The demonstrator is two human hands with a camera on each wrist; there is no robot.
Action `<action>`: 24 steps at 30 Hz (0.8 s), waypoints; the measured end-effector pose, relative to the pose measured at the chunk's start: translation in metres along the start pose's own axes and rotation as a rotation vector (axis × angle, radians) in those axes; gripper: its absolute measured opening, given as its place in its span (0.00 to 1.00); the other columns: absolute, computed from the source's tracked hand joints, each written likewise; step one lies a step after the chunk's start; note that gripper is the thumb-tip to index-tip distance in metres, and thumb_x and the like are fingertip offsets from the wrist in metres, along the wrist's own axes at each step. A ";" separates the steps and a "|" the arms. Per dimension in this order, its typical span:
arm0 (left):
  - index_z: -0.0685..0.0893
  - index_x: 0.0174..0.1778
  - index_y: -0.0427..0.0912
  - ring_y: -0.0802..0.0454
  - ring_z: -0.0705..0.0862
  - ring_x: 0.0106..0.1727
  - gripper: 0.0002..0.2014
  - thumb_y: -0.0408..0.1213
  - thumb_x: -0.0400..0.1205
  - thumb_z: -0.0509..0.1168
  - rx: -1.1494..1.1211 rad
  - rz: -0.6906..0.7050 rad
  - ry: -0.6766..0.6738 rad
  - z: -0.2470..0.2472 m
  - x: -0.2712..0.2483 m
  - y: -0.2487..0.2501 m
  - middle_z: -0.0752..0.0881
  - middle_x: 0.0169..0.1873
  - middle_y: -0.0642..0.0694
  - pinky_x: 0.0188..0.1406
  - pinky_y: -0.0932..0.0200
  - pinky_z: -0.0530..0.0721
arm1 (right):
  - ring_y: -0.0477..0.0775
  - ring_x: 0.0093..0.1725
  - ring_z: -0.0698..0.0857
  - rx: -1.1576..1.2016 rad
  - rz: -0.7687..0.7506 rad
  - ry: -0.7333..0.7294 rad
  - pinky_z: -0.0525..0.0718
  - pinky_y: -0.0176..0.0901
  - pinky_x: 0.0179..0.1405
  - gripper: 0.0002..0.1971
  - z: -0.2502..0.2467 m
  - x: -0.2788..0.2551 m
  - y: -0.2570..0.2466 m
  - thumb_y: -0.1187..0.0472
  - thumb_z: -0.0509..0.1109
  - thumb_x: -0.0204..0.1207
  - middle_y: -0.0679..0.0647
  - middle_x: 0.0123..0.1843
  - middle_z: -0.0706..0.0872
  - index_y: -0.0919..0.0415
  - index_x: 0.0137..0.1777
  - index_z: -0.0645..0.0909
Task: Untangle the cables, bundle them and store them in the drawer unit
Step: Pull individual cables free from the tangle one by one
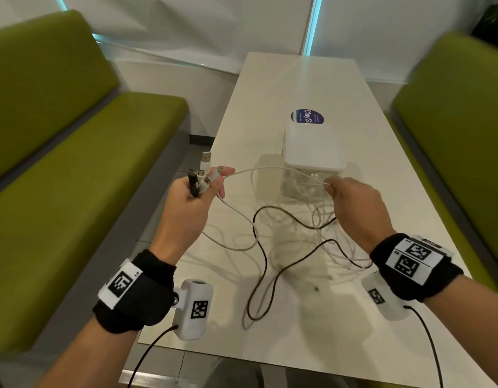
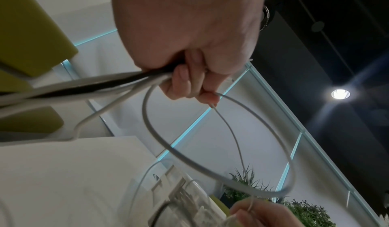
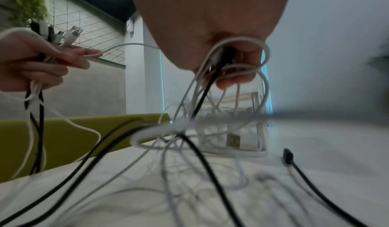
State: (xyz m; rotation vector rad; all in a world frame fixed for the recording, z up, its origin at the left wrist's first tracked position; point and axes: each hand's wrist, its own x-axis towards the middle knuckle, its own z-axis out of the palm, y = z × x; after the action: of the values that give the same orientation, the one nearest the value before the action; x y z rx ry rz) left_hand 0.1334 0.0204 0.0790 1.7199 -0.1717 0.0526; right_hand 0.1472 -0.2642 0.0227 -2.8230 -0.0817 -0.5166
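Note:
My left hand (image 1: 199, 189) is raised over the table's left edge and grips a bunch of cable ends; white and black plugs (image 1: 201, 175) stick up from the fist (image 2: 189, 74). A thin white cable (image 1: 259, 170) runs taut from it to my right hand (image 1: 346, 191), which holds several white strands and a black one (image 3: 212, 80) in front of the drawer unit (image 1: 313, 148). The unit is small, clear with a white top. A loose tangle of white and black cables (image 1: 292, 242) hangs from both hands onto the table.
The white table (image 1: 284, 88) is long and narrow, with a blue round sticker (image 1: 308, 116) behind the drawer unit. Green bench seats (image 1: 82, 163) flank it on both sides (image 1: 460, 130). A black plug (image 3: 288, 157) lies on the table right of the unit.

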 end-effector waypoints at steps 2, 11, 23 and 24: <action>0.77 0.40 0.20 0.27 0.63 0.56 0.18 0.34 0.88 0.59 0.019 0.007 0.003 0.001 -0.001 -0.001 0.80 0.40 0.44 0.63 0.15 0.56 | 0.66 0.39 0.82 -0.030 -0.023 0.053 0.81 0.53 0.35 0.11 -0.002 -0.003 -0.002 0.59 0.59 0.85 0.57 0.43 0.83 0.58 0.59 0.82; 0.79 0.31 0.35 0.55 0.64 0.18 0.19 0.39 0.87 0.62 0.253 0.020 0.072 -0.008 0.011 -0.040 0.88 0.58 0.61 0.13 0.66 0.60 | 0.63 0.51 0.82 -0.247 -0.271 -0.184 0.80 0.55 0.39 0.11 0.020 -0.042 -0.009 0.53 0.68 0.79 0.55 0.55 0.85 0.48 0.59 0.86; 0.85 0.40 0.38 0.29 0.79 0.38 0.15 0.37 0.88 0.58 0.381 -0.019 0.395 -0.081 0.030 -0.056 0.87 0.43 0.44 0.36 0.40 0.81 | 0.60 0.35 0.81 -0.177 -0.075 -0.273 0.68 0.45 0.29 0.11 0.010 -0.028 -0.019 0.59 0.60 0.81 0.52 0.36 0.84 0.58 0.42 0.81; 0.85 0.42 0.35 0.28 0.81 0.45 0.14 0.36 0.88 0.58 0.416 -0.051 0.399 -0.082 0.031 -0.059 0.87 0.46 0.46 0.43 0.37 0.82 | 0.59 0.37 0.81 -0.152 -0.073 -0.286 0.73 0.46 0.30 0.11 0.010 -0.029 -0.020 0.57 0.58 0.83 0.51 0.38 0.84 0.56 0.44 0.81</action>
State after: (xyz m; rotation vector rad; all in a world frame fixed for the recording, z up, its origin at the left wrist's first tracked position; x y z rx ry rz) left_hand 0.1778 0.1074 0.0383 2.0853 0.1928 0.4155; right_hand 0.1214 -0.2424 0.0089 -3.0342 -0.2104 -0.1342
